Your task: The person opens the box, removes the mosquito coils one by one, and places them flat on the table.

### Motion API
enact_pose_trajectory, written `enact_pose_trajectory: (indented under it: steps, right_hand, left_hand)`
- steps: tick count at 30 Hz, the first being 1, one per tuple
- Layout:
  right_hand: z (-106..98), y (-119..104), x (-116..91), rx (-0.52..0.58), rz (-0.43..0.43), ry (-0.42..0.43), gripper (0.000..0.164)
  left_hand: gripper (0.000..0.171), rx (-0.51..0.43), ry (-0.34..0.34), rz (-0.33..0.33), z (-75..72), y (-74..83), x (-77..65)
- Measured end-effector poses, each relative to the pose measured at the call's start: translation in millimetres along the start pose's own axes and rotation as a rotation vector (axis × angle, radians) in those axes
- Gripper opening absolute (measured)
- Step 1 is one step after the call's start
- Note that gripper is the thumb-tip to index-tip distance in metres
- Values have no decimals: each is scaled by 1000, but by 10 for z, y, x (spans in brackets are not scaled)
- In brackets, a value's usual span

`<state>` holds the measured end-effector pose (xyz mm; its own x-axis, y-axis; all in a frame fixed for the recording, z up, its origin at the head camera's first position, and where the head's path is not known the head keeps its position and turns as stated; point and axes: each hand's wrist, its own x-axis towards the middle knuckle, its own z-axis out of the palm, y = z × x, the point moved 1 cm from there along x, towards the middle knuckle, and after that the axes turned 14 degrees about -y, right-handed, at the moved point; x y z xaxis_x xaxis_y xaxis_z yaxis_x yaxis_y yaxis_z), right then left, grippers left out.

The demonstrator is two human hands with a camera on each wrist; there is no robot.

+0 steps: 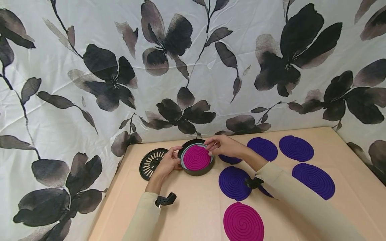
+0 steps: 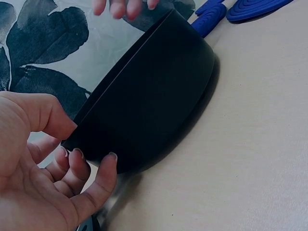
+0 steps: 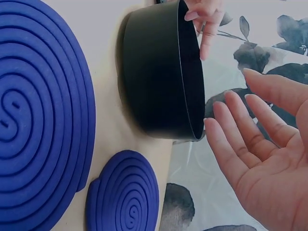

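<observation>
A dark round holder [image 1: 197,172] stands at the back of the table with a magenta spiral coaster [image 1: 196,157] inside it. My left hand [image 1: 168,163] grips its left side; in the left wrist view the thumb lies at the rim and the fingers curl against the dark wall [image 2: 144,101]. My right hand [image 1: 224,145] is at the opposite rim. The right wrist view shows that hand [image 3: 269,159] with spread, loosely bent fingers, one fingertip right at the holder's rim. The holder's inside is hidden in both wrist views.
A black slotted disc [image 1: 147,165] lies left of the holder, partly behind my left hand. Several blue-purple spiral coasters [image 1: 234,183] are spread to the right, some partly under my right arm. Another magenta coaster [image 1: 243,222] lies nearer. A floral cloth [image 1: 187,77] hangs behind the table.
</observation>
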<state>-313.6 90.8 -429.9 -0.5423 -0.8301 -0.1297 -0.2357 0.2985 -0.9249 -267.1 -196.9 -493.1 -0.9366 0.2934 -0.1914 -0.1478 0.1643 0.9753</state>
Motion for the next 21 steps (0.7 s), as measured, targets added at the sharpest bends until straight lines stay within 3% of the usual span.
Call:
enact_pose_trajectory:
  steps: [9,21]
  right_hand:
    - [84,9,171,-51,37,4,57]
    - [295,-45,358,-77,41,6,59]
  left_hand:
    - [63,-3,-22,2,-2,27,-59]
    - [62,16,-22,-1,-26,-8,-109]
